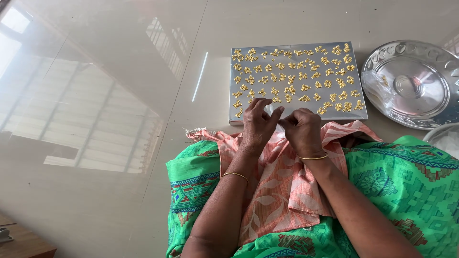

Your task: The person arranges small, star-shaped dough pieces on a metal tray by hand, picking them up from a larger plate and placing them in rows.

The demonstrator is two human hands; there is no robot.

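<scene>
A flat silver board [361, 112] lies on the floor ahead of me, covered with several small golden pieces [291, 76] set in rows. My left hand [257, 125] and my right hand [303, 131] meet at the board's near edge, fingertips pinched together over something too small to make out. Each wrist wears a thin gold bangle. Under my forearms a peach patterned cloth [282, 186] is spread over my lap, on top of green patterned fabric [406, 186].
A round embossed steel plate [382, 59] holding clear plastic sits to the right of the board, and the rim of another vessel [442, 136] shows at the right edge. Glossy tiled floor [95, 119] stretches left. A wooden corner [24, 243] shows at the bottom left.
</scene>
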